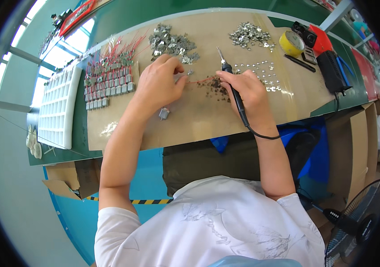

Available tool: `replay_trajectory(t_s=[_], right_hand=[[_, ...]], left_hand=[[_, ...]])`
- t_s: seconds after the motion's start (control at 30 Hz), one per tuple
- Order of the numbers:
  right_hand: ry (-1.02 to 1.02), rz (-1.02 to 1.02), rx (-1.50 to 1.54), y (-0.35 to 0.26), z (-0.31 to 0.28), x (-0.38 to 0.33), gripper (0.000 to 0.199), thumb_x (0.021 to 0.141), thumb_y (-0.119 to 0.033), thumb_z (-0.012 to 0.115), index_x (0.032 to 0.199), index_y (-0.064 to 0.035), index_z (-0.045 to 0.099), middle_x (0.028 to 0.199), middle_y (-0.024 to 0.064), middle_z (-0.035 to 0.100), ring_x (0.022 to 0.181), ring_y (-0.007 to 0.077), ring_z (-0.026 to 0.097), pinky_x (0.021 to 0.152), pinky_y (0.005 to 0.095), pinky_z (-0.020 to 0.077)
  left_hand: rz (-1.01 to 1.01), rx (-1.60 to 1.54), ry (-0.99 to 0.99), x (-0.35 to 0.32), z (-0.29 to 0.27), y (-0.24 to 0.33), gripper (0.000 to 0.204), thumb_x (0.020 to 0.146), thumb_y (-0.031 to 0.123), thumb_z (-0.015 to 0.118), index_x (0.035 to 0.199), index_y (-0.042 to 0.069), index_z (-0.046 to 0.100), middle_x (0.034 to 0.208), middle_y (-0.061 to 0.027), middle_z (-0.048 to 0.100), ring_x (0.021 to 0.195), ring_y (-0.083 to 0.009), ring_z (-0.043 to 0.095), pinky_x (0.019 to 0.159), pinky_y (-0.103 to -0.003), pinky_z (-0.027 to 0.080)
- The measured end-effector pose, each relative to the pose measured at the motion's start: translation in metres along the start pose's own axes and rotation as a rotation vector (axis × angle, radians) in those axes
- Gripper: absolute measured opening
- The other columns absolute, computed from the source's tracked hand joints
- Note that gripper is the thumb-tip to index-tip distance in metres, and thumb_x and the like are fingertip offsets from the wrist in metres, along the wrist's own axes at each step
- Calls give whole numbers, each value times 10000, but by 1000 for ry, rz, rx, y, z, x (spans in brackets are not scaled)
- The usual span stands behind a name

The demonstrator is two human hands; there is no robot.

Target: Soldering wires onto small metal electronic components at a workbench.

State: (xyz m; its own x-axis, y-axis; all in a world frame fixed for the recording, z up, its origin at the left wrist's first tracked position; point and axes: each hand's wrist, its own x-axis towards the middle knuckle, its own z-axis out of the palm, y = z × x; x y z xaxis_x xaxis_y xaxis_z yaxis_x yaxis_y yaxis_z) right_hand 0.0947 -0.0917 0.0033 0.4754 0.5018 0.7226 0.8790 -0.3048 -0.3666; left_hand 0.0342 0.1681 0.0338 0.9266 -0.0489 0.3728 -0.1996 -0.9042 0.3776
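Note:
My right hand [248,91] is closed round a black-handled soldering iron [237,99], its bare metal tip pointing up and away. A thin red wire [201,81] runs from the fingertips of that hand toward my left thumb. Fingers bent, with a gap between thumb and forefinger, my left hand [159,83] hovers low over the brown board. Just beyond its fingertips lies a small metal piece [190,72]. A small silver motor [164,114] sits alone below my left wrist. Dark small parts [216,89] are scattered beside my right hand, partly hidden by it.
Motors with red wires [112,84] stand in rows at left, beside a white compartment tray [58,107]. Heaps of metal parts [170,42] and small clips [250,35] lie at the back. Yellow tape [291,43], a black pen [299,63] and a black box [332,73] occupy the right.

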Motion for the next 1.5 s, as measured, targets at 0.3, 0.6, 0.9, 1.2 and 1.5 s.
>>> replay_trajectory(t_s=[0.3,0.6,0.9,1.2,1.5], right_hand=[[190,537,527,-7,-33,-39,340,1049,-83,737,1370,23,698,923,67,810,649,80,676,602,225,541],[175,501,560,-5,-34,-46,150,1013,-14,724,1151,46,731,933,86,737,648,84,691,607,223,602],[142,486,510,-6,-33,-43,152,972,32,725,1119,67,740,939,100,744,719,118,743,621,240,621],[108,554,528,-10,-34,-40,155,987,-11,742,1126,56,754,866,60,753,720,87,730,629,238,623],[112,574,530,-8,-32,-40,172,990,-42,761,1135,48,758,848,49,748,713,82,728,630,243,630]], left_hand=[[-114,-437,175,33,-13,42,178,943,117,768,1028,-10,677,768,-78,710,657,-146,647,635,-301,528],[-47,-452,-66,11,28,32,107,877,66,744,905,-24,694,730,-90,684,643,-153,647,634,-312,542],[4,-373,-92,7,35,33,130,837,90,737,862,-24,680,758,-129,702,686,-233,711,669,-368,579],[5,-352,-117,7,34,35,132,840,91,733,877,-25,682,752,-131,706,686,-246,713,672,-376,581],[18,-338,-122,7,35,34,147,847,107,731,890,-27,687,757,-145,708,691,-276,717,677,-395,579]])
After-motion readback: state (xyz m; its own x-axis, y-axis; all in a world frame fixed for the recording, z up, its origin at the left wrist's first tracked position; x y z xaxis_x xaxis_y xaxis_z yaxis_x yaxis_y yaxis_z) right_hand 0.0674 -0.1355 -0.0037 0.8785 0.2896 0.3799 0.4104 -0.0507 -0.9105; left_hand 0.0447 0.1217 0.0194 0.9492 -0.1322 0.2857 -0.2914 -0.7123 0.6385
